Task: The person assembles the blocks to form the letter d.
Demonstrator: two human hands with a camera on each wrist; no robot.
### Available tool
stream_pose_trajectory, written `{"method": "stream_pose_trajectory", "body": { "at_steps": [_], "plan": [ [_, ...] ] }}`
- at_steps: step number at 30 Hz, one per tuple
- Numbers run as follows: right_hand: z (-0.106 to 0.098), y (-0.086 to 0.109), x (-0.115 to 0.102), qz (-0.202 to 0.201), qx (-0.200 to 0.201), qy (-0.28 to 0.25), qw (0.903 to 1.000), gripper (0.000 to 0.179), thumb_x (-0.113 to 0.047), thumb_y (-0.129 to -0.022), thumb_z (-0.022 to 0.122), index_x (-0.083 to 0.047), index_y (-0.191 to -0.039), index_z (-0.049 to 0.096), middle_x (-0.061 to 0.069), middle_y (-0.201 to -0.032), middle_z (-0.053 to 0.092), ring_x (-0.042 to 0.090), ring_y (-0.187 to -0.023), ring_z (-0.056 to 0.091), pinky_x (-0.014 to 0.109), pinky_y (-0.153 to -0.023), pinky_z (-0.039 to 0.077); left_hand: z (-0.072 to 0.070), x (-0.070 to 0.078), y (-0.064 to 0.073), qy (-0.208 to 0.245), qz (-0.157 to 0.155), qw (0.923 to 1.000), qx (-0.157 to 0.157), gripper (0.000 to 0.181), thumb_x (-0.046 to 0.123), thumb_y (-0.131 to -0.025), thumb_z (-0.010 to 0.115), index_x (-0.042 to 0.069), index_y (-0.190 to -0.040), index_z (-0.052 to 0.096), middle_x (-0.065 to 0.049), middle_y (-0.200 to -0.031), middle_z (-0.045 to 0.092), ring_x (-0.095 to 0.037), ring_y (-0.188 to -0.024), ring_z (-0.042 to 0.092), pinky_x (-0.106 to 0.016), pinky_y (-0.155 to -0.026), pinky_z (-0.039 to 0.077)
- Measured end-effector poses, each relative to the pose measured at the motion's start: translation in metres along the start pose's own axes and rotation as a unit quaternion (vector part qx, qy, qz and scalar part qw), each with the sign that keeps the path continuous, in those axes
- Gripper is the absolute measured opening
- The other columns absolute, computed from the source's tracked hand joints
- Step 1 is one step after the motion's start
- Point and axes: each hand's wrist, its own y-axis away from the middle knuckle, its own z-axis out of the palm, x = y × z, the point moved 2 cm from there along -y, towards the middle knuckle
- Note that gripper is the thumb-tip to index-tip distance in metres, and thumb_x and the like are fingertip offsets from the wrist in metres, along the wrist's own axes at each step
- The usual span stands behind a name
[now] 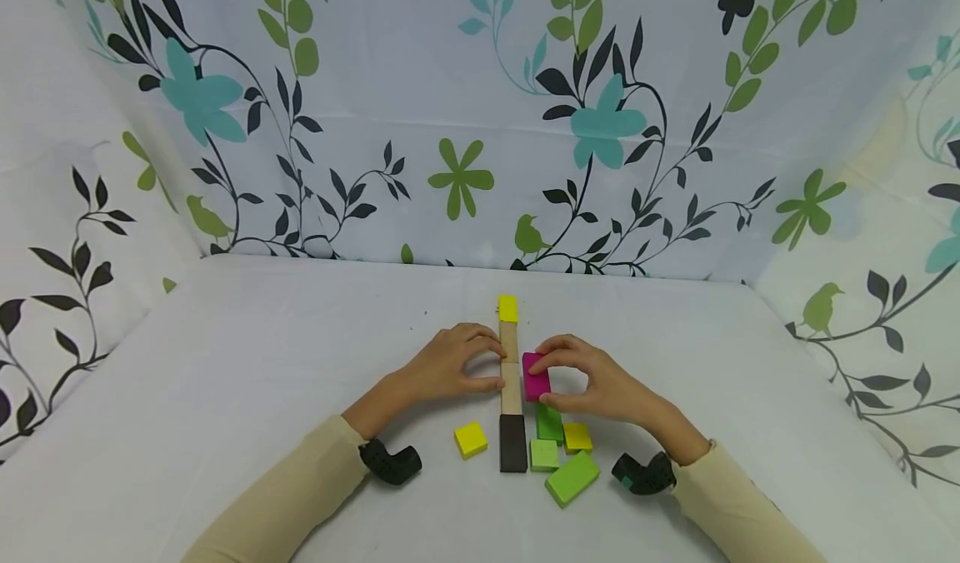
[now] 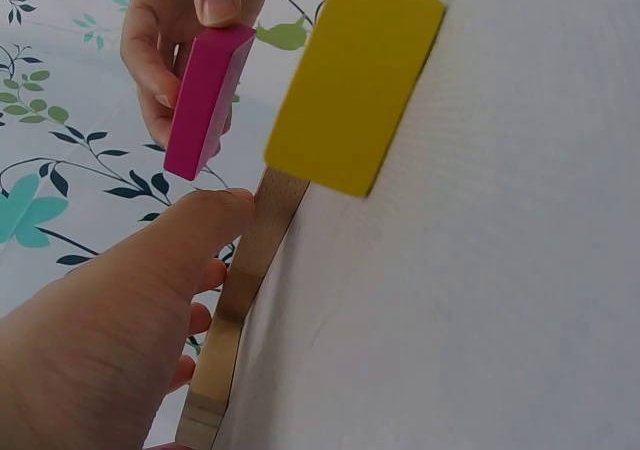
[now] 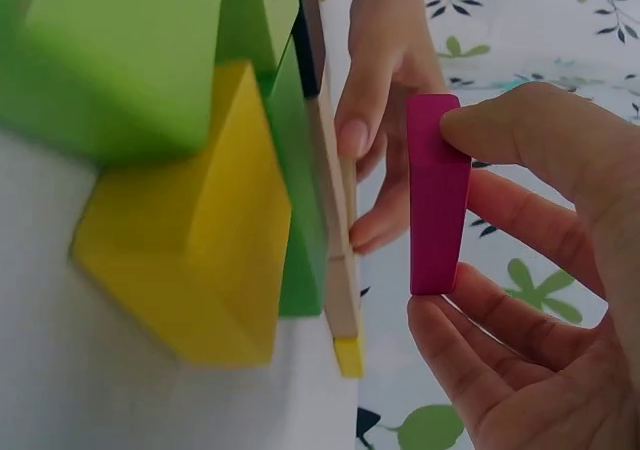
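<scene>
My right hand point(image 1: 596, 384) pinches a magenta rectangular block point(image 1: 536, 378) between thumb and fingers; in the right wrist view the block point(image 3: 437, 205) is held up off the table. A straight row runs away from me: a dark brown block point(image 1: 513, 444), two plain wooden blocks point(image 1: 511, 390), and a yellow block point(image 1: 507, 308) at the far end. With thumb and fingertips, my left hand point(image 1: 448, 365) touches the left side of the plain wooden blocks. The magenta block is just right of this row.
Right of the row sit a green block point(image 1: 549, 424), a light green square block point(image 1: 543, 455), a yellow block point(image 1: 577, 437) and a tilted light green block point(image 1: 572, 479). Another yellow block point(image 1: 471, 440) lies to the left. Patterned cloth point(image 1: 390, 97) hangs behind the white table point(image 1: 315, 330).
</scene>
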Motion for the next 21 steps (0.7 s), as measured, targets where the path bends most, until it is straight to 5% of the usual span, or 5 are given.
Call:
{"method": "stream_pose_trajectory", "body": {
  "at_steps": [21],
  "plan": [
    [0.026,-0.001,-0.038,-0.069,-0.09,-0.03,0.9931,0.023,-0.021,-0.089,0.072,-0.016,-0.111,0.068,0.007,-0.131,0.051,0.021,-0.119,0.051,0.036,-0.1,0.046,0.0,-0.001,0.0,-0.009,0.028,0.9995,0.014,0.033,0.034,-0.086,0.073,0.019,-0.114,0.066,-0.001,-0.126,0.058,-0.022,-0.126,0.048,-0.05,-0.097,0.041]
  ]
}}
